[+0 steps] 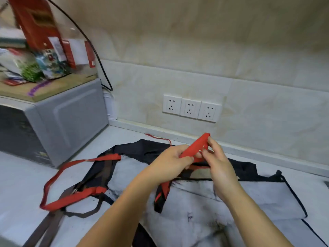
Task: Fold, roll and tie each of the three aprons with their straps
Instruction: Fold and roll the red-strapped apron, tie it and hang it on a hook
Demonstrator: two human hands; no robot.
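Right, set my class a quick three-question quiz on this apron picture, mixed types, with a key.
1. True or false: the left hand and right hand both hold the red strap.
2. How many wall sockets show? A two, B three, C five.
3. Fill in: the grey microwave stands on the person's ____ side.
Key: 1 true; 2 B; 3 left.

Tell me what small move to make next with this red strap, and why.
Probably draw the red strap straight and lay it flat on the dark apron. The left hand and right hand both pinch it, looped, above the counter, and that apron and the white apron lie spread, unfolded, so folding likely comes first.
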